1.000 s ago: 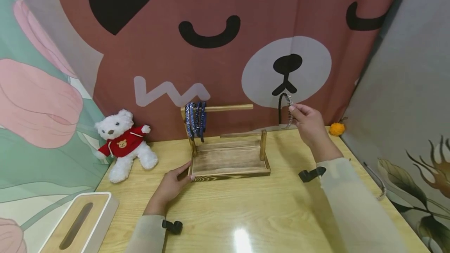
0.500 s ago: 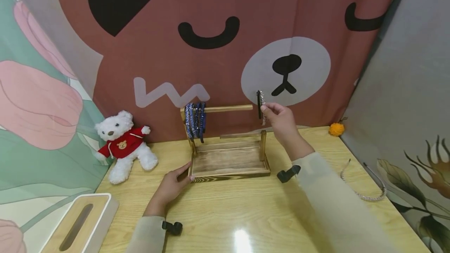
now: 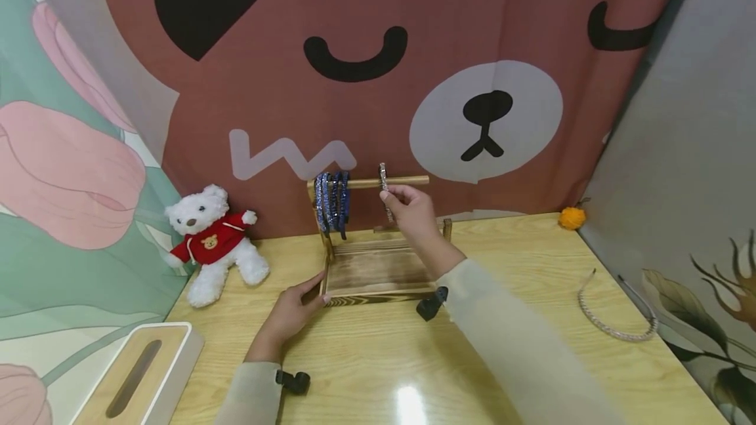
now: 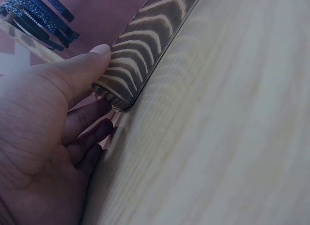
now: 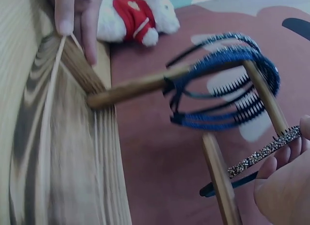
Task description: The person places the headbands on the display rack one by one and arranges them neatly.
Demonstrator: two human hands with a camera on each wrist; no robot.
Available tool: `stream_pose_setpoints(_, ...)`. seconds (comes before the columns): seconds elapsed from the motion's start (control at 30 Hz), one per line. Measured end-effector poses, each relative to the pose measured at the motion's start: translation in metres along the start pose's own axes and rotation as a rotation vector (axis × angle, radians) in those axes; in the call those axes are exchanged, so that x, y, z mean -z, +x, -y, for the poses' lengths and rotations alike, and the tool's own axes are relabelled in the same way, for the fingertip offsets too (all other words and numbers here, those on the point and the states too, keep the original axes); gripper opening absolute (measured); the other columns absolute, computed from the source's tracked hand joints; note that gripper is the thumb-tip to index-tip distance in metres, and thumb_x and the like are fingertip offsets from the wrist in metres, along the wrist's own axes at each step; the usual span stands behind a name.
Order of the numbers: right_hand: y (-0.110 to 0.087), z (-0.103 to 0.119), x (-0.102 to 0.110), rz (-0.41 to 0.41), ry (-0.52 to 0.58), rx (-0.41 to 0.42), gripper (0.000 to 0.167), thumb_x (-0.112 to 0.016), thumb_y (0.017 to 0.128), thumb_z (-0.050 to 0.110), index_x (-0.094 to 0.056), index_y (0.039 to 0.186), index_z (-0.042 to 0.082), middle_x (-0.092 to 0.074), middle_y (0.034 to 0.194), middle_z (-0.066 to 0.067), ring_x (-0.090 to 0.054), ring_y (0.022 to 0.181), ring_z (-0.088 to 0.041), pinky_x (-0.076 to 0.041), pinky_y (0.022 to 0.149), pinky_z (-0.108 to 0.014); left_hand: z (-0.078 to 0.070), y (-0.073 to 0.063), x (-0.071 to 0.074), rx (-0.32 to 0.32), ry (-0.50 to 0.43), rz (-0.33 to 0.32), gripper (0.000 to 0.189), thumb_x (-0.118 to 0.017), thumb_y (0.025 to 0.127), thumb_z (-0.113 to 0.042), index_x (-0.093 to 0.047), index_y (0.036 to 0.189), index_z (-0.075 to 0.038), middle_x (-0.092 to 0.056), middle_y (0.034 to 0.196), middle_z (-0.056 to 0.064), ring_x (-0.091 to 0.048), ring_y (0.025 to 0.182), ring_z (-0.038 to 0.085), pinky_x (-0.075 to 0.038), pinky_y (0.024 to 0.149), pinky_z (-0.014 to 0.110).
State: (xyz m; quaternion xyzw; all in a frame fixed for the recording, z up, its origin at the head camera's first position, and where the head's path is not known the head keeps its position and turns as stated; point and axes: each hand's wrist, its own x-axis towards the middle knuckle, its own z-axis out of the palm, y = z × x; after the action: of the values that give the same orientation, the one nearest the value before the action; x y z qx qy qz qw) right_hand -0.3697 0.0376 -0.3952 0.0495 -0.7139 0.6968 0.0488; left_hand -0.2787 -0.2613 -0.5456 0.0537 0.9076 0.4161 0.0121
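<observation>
In the head view my right hand (image 3: 418, 214) pinches a rhinestone-studded headband (image 3: 383, 176) between thumb and fingers at the upper bar (image 3: 407, 181) of a wooden headband stand (image 3: 378, 271). The right wrist view shows the glittering headband (image 5: 264, 153) straddling that bar, teeth along its inner side. Several blue sparkly headbands (image 3: 332, 202) hang together at the bar's left end. At the stand's front left corner, my left hand (image 3: 289, 313) holds the base, thumb on the front edge and fingers along the side. The left wrist view shows the striped base end (image 4: 140, 50) under that thumb.
Another silvery headband (image 3: 617, 334) lies on the table's right side. A white teddy bear (image 3: 214, 244) in a red top sits left of the stand. A tissue box (image 3: 138, 372) is at the front left, and a small orange ball (image 3: 571, 218) at the back right.
My right hand has carried the rhinestone headband left, from right of the stand onto the upper bar. The headband lying on the right has come into full view. The left hand stays at the corner.
</observation>
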Motion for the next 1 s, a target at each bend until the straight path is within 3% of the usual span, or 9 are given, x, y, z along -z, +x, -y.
stream_pose_setpoints(0.37,-0.002,-0.007,-0.040,-0.008,0.011,-0.012,0.031,-0.079,0.104,0.030,-0.081,0.125,0.008,-0.074,0.107,-0.003,-0.065,0.091,-0.015,-0.058,0.087,-0.048,0.001,0.002,0.001,-0.025,0.007,-0.012,0.065,-0.074,0.105,-0.041,-0.051,0.165,-0.028,-0.054,0.165,0.014,-0.046,0.156,0.041,-0.035,0.131,0.061)
stream_pose_setpoints(0.47,-0.002,-0.009,-0.046,-0.013,0.015,-0.002,0.031,-0.079,0.104,0.029,-0.081,0.125,0.007,-0.075,0.107,-0.004,-0.066,0.092,-0.015,-0.059,0.087,-0.044,0.001,0.002,0.000,-0.026,0.011,-0.014,0.066,-0.075,0.105,-0.040,-0.052,0.165,-0.027,-0.054,0.164,0.014,-0.046,0.156,0.041,-0.035,0.130,0.061)
stream_pose_setpoints(0.7,-0.006,-0.008,-0.059,-0.025,-0.002,0.026,0.025,-0.080,0.103,0.028,-0.083,0.121,0.010,-0.076,0.106,-0.003,-0.065,0.092,-0.013,-0.053,0.074,-0.023,0.001,0.003,0.000,-0.027,0.014,-0.022,0.065,-0.076,0.105,-0.038,-0.053,0.164,-0.026,-0.056,0.163,0.015,-0.048,0.155,0.041,-0.036,0.130,0.060)
stream_pose_setpoints(0.87,-0.008,-0.010,-0.064,-0.036,0.034,0.027,0.024,-0.081,0.102,0.025,-0.082,0.119,0.008,-0.074,0.104,-0.003,-0.063,0.091,-0.011,-0.052,0.073,-0.021,0.002,0.002,0.000,-0.025,-0.002,-0.012,0.066,-0.075,0.105,-0.041,-0.052,0.165,-0.028,-0.054,0.165,0.014,-0.046,0.156,0.041,-0.035,0.130,0.060)
stream_pose_setpoints(1.0,-0.008,-0.009,-0.064,-0.025,0.040,0.022,0.026,-0.081,0.102,0.027,-0.082,0.122,0.010,-0.076,0.108,-0.003,-0.065,0.095,-0.013,-0.056,0.080,-0.026,0.001,0.002,0.001,-0.025,-0.001,-0.008,0.066,-0.075,0.105,-0.041,-0.051,0.165,-0.027,-0.053,0.165,0.015,-0.045,0.157,0.042,-0.035,0.130,0.061)
